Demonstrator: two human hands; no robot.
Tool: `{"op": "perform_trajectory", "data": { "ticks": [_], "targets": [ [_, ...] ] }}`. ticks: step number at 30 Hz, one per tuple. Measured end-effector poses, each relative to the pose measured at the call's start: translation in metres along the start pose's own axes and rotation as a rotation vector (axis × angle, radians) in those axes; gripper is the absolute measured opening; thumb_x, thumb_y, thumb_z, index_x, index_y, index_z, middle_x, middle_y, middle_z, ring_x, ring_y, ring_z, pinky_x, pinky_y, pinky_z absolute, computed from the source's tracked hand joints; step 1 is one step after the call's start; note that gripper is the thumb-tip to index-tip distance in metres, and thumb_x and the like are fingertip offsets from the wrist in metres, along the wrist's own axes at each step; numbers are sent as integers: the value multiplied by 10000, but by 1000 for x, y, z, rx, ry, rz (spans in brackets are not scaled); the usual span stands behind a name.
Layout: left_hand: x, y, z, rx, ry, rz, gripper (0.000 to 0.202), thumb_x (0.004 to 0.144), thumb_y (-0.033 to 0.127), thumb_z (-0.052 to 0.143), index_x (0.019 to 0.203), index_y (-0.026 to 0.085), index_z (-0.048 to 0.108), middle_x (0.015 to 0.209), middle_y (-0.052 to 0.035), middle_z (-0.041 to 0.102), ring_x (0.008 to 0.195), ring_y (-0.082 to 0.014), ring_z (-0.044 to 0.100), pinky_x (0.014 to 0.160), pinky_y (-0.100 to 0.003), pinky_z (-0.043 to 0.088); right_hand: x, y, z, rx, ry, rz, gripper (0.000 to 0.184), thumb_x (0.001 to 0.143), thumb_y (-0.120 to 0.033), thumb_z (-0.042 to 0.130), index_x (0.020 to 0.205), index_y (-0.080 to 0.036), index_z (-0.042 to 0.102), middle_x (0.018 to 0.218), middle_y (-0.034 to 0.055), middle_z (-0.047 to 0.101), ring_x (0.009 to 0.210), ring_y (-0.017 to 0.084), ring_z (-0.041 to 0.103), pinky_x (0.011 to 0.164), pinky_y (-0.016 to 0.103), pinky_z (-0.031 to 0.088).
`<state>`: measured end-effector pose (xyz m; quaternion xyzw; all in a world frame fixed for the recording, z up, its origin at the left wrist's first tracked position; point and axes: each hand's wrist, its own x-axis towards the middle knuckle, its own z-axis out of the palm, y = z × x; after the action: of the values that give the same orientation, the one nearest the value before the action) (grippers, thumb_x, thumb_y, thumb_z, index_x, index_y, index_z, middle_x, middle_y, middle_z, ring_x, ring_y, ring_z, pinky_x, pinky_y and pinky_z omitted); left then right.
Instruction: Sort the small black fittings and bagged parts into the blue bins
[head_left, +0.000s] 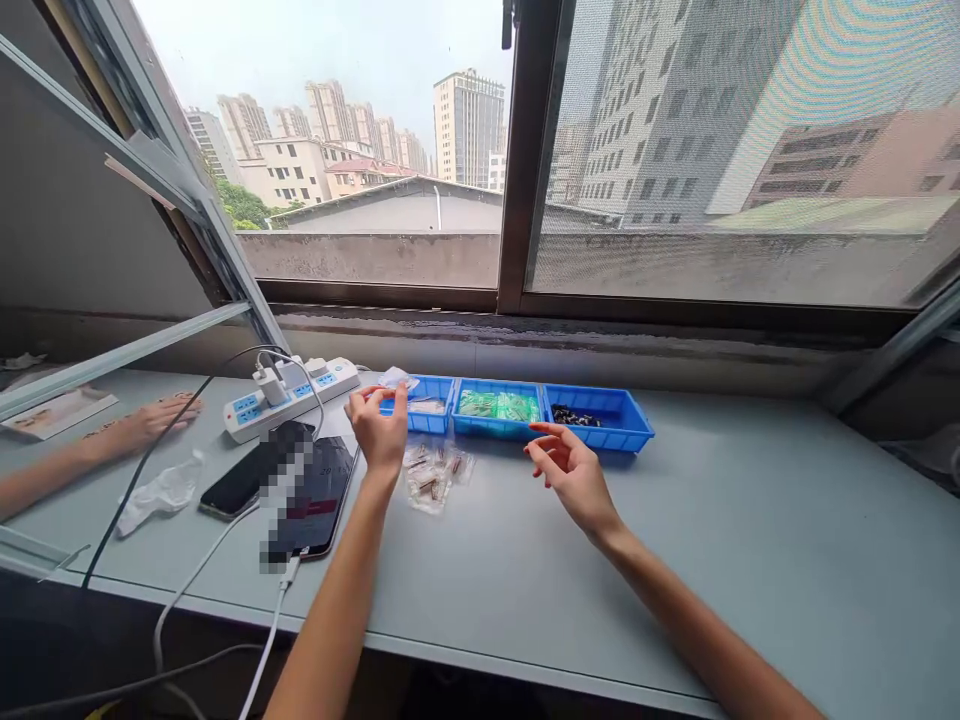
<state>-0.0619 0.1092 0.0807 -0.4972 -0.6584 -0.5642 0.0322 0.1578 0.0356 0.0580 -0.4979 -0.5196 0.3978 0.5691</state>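
My left hand (381, 425) is raised over the table beside the leftmost blue tray (439, 384), its thumb and fingers pinched on a small clear plastic bag (395, 379). My right hand (568, 470) hovers in front of the middle blue tray (496, 428), fingers loosely spread and holding nothing. Several small clear bags with brown parts (435, 474) lie on the table between my hands. The middle tray holds green pieces (499, 404). The right blue tray (626, 430) holds small dark parts (576, 419).
Two phones (281, 478) lie at the left, one on a white charging cable. A white power strip (289, 394) sits behind them. A crumpled clear bag (161, 492) lies further left. A window reflection shows an arm (97, 445). The window frame (525, 160) runs behind the table.
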Motion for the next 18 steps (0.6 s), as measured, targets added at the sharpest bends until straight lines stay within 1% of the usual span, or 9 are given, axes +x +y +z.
{"op": "perform_trajectory", "data": {
  "ticks": [2,3,7,10,12,13,14,16,18],
  "targets": [
    [7,-8,-1,73,9,-29,185,756,332,632,627,199,628,912,-88,564,988,-287,514,918,-437,410,-1,-2,0,-2,-12,9,412,690,-475,624,969,-173,613,754,41,644,547,146,569,466,264,452],
    [8,-11,-1,101,-9,-33,177,743,330,649,621,202,634,920,-89,571,991,-296,512,915,-447,406,-2,-2,1,-5,-19,12,404,690,-473,624,960,-172,616,752,41,643,544,145,566,463,262,449],
    [3,-13,5,152,-135,23,165,736,312,666,608,209,654,955,-92,603,996,-308,517,874,-450,408,-2,0,2,-16,-39,-2,365,711,-459,621,938,-174,627,756,42,642,532,136,560,461,257,447],
    [-1,-11,8,186,-189,77,106,748,311,658,770,215,697,986,-103,618,1016,-316,522,853,-443,405,-3,4,3,-22,-52,-23,341,730,-454,616,928,-178,635,765,42,641,516,128,553,451,252,443],
    [-1,-9,8,217,-215,104,191,749,308,662,911,213,694,1017,-110,627,1028,-317,528,854,-437,399,-3,6,3,-32,-68,-26,322,737,-450,614,912,-181,640,767,41,640,511,124,551,449,248,441],
    [-1,-6,6,226,-230,126,211,754,305,658,940,211,690,1031,-108,630,1033,-312,532,859,-430,396,-3,6,3,-39,-73,-30,311,740,-447,611,901,-183,642,768,42,640,510,123,551,448,245,442],
    [-1,-4,4,232,-245,153,191,762,303,650,923,208,692,1030,-102,635,1030,-303,539,862,-419,393,-4,6,3,-47,-75,-35,301,741,-444,607,887,-183,645,768,42,641,508,123,551,446,243,441],
    [-2,3,-2,239,-285,208,139,790,315,616,798,202,697,972,-80,649,972,-268,571,855,-384,393,-4,5,3,-69,-81,-51,284,744,-438,597,860,-184,648,772,44,646,503,123,552,439,241,440],
    [-3,12,-10,243,-355,232,257,818,369,574,656,194,669,853,-51,650,836,-216,600,792,-330,407,-5,3,3,-111,-89,-74,264,753,-423,578,841,-186,651,779,45,653,502,123,556,445,241,447]
  ]
}}
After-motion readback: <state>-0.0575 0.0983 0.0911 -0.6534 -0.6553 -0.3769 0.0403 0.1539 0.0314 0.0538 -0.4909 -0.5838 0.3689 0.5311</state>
